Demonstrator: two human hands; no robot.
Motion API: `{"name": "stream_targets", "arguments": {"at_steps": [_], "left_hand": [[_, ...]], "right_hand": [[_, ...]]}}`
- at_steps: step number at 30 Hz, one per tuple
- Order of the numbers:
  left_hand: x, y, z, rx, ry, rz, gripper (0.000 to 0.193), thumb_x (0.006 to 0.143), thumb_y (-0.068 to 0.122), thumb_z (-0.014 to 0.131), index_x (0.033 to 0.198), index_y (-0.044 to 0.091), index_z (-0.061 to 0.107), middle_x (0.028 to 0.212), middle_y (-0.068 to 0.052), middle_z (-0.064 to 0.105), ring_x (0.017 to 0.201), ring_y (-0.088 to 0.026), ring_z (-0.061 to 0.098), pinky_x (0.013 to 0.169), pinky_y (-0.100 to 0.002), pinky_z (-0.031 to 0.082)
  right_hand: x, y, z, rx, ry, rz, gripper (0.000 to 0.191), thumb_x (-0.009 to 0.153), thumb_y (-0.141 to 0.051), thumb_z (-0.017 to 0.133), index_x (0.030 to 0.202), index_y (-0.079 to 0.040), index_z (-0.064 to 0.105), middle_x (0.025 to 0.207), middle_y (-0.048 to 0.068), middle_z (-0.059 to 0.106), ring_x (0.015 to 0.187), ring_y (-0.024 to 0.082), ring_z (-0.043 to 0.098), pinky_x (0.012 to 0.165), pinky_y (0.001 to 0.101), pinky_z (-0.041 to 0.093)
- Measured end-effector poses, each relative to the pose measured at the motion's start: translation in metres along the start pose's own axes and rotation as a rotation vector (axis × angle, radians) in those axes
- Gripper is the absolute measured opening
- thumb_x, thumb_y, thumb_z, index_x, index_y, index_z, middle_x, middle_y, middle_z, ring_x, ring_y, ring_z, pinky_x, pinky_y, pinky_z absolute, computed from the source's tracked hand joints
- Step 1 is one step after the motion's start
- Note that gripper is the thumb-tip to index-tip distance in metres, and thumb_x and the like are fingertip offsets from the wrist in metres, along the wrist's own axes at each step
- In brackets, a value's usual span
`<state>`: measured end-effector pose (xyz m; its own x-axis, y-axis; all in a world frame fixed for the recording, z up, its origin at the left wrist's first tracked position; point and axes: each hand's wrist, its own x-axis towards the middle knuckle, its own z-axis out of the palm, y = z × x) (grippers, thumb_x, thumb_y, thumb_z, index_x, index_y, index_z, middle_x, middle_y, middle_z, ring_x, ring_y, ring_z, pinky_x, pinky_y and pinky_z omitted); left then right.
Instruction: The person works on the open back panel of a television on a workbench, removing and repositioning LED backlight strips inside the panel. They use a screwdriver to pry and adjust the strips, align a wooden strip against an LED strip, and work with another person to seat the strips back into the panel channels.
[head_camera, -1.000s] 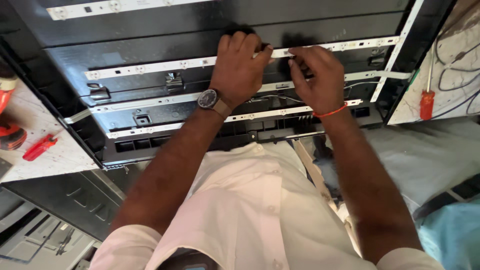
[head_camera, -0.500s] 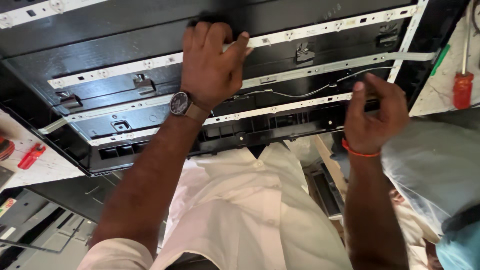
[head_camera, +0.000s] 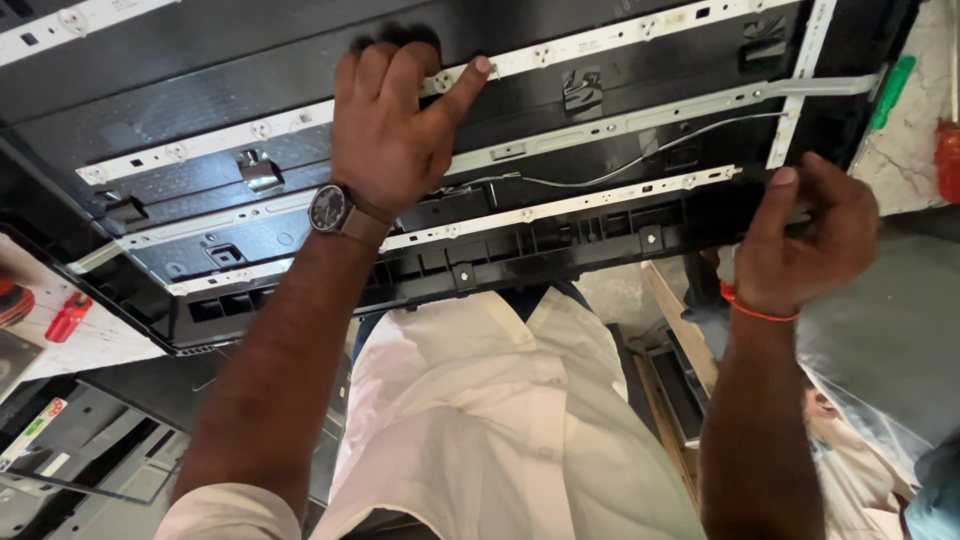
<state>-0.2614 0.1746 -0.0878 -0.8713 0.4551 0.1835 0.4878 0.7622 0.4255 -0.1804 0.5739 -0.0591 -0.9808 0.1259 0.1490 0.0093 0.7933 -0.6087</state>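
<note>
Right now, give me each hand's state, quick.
Left hand: fingers spread, pressing on a white LED strip, gripping nothing.
Right hand: curled at the black panel's near edge; actual grip cannot be told.

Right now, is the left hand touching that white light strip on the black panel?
Touching. The head view shows the left hand spread flat on the black panel, its thumb tip pressed onto the white light strip.

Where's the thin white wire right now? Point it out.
In the head view the thin white wire lies on the black panel, right of the left hand, running between two white strips up toward the panel's right side, above the right hand.
</note>
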Motion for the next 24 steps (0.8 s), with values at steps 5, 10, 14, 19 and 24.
{"name": "stream_targets", "arguments": {"at_steps": [5, 10, 14, 19, 24], "left_hand": [[-0.007, -0.001, 0.001, -0.044, 0.016, 0.007, 0.048, 0.092, 0.005, 0.068, 0.139, 0.015, 0.070, 0.122, -0.012, 0.059, 0.109, -0.031, 0.055, 0.093, -0.049, 0.045], [-0.004, 0.006, -0.002, -0.062, 0.136, 0.057, 0.043, 0.092, -0.003, 0.072, 0.132, 0.012, 0.072, 0.114, -0.013, 0.062, 0.104, -0.033, 0.058, 0.088, -0.048, 0.046], [0.001, 0.010, -0.006, 0.005, 0.088, 0.052, 0.044, 0.095, -0.002, 0.070, 0.136, 0.014, 0.071, 0.119, -0.011, 0.061, 0.106, -0.030, 0.057, 0.092, -0.046, 0.046], [-0.001, 0.011, -0.001, 0.027, 0.110, 0.059, 0.040, 0.093, -0.002, 0.074, 0.130, 0.014, 0.073, 0.114, -0.011, 0.063, 0.103, -0.031, 0.058, 0.089, -0.047, 0.046], [-0.008, 0.008, 0.000, -0.041, 0.104, 0.028, 0.042, 0.093, 0.002, 0.075, 0.134, 0.012, 0.072, 0.115, -0.013, 0.060, 0.101, -0.031, 0.058, 0.087, -0.047, 0.046]], "right_hand": [[-0.004, 0.017, -0.003, 0.040, 0.050, 0.064, 0.013, 0.115, 0.002, 0.078, 0.126, 0.005, 0.072, 0.103, 0.011, 0.066, 0.084, 0.018, 0.060, 0.073, 0.0288, 0.046], [0.016, 0.044, -0.016, -0.042, 0.151, 0.048, 0.016, 0.107, 0.002, 0.077, 0.122, 0.002, 0.071, 0.110, 0.010, 0.068, 0.091, 0.017, 0.066, 0.075, 0.0288, 0.054], [0.036, 0.068, -0.028, -0.135, 0.188, 0.144, 0.020, 0.101, 0.004, 0.078, 0.119, 0.000, 0.071, 0.108, 0.008, 0.070, 0.087, 0.015, 0.065, 0.075, 0.0274, 0.053], [0.042, 0.123, -0.027, -0.034, 0.027, 0.290, 0.019, 0.096, 0.003, 0.082, 0.112, -0.002, 0.072, 0.103, 0.005, 0.069, 0.086, 0.012, 0.067, 0.068, 0.0242, 0.053], [0.045, 0.153, -0.014, -0.072, -0.103, 0.233, 0.020, 0.093, 0.011, 0.075, 0.106, -0.002, 0.066, 0.103, 0.005, 0.066, 0.087, 0.011, 0.066, 0.069, 0.0235, 0.054]]}}
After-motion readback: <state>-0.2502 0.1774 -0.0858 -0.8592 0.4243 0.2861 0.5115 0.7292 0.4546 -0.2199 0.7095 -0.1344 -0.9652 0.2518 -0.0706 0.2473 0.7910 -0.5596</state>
